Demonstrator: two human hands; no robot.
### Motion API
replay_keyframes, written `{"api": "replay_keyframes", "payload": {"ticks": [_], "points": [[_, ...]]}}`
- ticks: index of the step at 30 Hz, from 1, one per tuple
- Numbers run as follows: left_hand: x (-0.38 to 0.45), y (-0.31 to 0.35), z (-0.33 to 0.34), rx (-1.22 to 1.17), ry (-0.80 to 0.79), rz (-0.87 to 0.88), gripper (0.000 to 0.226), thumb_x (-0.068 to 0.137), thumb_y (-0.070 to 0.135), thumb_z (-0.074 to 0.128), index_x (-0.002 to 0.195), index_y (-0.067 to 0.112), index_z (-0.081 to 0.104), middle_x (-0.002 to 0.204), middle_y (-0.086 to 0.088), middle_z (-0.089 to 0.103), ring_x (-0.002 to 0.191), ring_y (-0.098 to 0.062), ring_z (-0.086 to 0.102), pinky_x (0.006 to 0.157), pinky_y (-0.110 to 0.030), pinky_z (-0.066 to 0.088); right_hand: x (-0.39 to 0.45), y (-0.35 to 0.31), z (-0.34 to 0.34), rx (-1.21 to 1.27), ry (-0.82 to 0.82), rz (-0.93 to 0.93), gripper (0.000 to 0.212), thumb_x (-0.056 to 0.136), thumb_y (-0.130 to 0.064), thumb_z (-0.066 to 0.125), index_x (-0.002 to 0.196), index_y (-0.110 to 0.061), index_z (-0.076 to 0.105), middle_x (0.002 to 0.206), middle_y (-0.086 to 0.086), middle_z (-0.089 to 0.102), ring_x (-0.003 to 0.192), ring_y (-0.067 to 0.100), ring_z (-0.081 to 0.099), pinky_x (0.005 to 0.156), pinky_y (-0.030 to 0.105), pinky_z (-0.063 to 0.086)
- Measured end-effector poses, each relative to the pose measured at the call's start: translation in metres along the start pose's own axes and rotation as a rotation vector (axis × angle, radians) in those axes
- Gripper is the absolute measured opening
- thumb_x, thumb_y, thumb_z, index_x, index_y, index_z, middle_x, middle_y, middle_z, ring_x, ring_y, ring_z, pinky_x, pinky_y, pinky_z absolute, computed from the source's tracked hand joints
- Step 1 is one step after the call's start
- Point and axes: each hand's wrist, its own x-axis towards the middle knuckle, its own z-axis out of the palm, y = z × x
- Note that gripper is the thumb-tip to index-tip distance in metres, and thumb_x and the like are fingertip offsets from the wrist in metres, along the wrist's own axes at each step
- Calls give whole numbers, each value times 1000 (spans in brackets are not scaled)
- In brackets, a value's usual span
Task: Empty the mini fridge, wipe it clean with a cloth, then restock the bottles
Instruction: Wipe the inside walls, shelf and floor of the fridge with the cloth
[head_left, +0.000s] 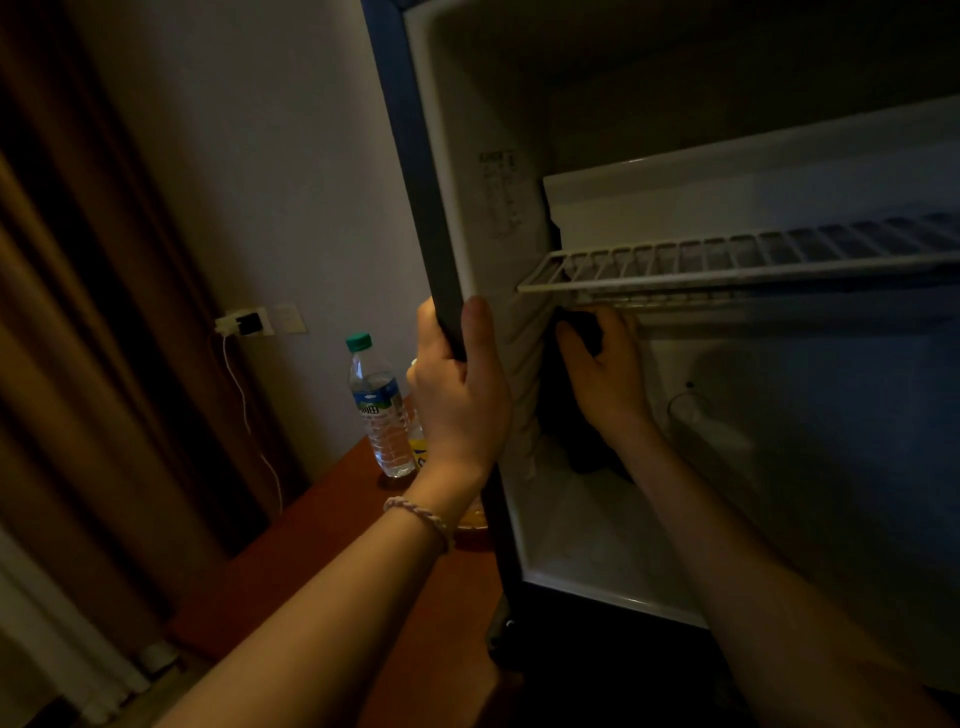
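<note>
Centre frame: our left hand (460, 400) grips the white mini fridge (519, 519) edge; our right hand (605, 374) clutches a dark soft cloth (582, 332), limp, best bunched. Clear plastic water bottle (376, 410), light, waits left on the table (311, 545).

Wire shelf (727, 260) caps bare lower fridge cavity (779, 441); hands pass beneath.

- The left hand (460, 395) is raised, its thumb and fingers curled round the front edge of the fridge's side wall; a braided band circles its wrist.
- The right hand (605, 374) reaches inside, its fingers gripping a dark cloth (582, 405).
</note>
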Motion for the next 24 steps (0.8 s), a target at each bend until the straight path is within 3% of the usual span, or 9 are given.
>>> {"api": "replay_keyframes", "payload": {"ticks": [3, 7, 9, 13, 15, 17, 18, 21, 24], "points": [[0, 3, 0, -7, -9, -9, 32, 95, 45, 40, 100, 15, 50, 59, 17, 54, 47, -1, 47, 47, -13, 36, 4, -8, 1, 15, 12, 36, 35, 97, -23, 59, 131, -20, 56, 139, 5, 50, 128, 18, 49, 109, 34, 41], [0, 4, 0, 0, -11, -27, 22, 96, 46, 40, 96, 25, 48, 58, 18, 53, 47, -1, 47, 47, -12, 35, 10, -14, -4, 80, 30, 110, 10, 92, -13, 63, 100, -18, 66, 97, -4, 67, 86, 1, 62, 72, 10, 49], [0, 3, 0, 2, -10, -28, 24, 98, 45, 41, 96, 23, 49, 62, 16, 54, 49, -2, 48, 47, -14, 36, 13, -20, -4, 78, 35, 130, 13, 90, -12, 64, 89, -25, 65, 81, -12, 64, 72, -4, 59, 63, 12, 48], [1, -2, -1, 23, -9, -18, 17, 105, 38, 43, 100, 24, 51, 68, 10, 56, 55, -4, 52, 50, -19, 40, 12, -21, 2, 43, 78, 139, 7, 91, -19, 61, 86, -21, 64, 85, 0, 67, 81, 16, 65, 75, 33, 53], [1, -3, -1, 28, -7, -23, 19, 105, 34, 43, 103, 17, 51, 66, 17, 56, 53, -2, 51, 50, -15, 38, 7, -20, 5, 26, 59, 168, 23, 98, -31, 52, 109, -16, 65, 114, 8, 65, 106, 24, 62, 91, 38, 50], [1, -4, -1, 32, -8, -22, 18, 105, 32, 42, 103, 17, 51, 66, 18, 56, 53, -1, 51, 50, -13, 38, 3, -21, 4, 2, 13, 202, 47, 101, -41, 41, 142, -19, 47, 147, 7, 44, 129, 24, 47, 109, 41, 39], [0, -4, -1, 32, -9, -22, 18, 105, 32, 42, 103, 17, 51, 66, 18, 56, 52, -1, 51, 50, -13, 37, 2, -20, 3, -4, 3, 201, 51, 101, -40, 39, 148, -19, 37, 151, 5, 36, 133, 24, 42, 110, 40, 35], [0, -2, 0, 26, -11, -24, 21, 104, 34, 42, 102, 15, 50, 64, 20, 56, 51, -1, 50, 50, -12, 36, -4, -17, -2, 83, -3, 162, 52, 98, -24, 48, 144, -15, 26, 143, 5, 37, 127, 23, 46, 102, 35, 40], [0, 0, 0, 0, -13, -24, 30, 99, 41, 40, 102, 13, 50, 64, 20, 56, 51, 0, 50, 49, -12, 37, -16, -10, -3, 141, -6, 93, 48, 97, -25, 53, 139, -27, 30, 140, 1, 43, 126, 15, 48, 109, 37, 42]]}}
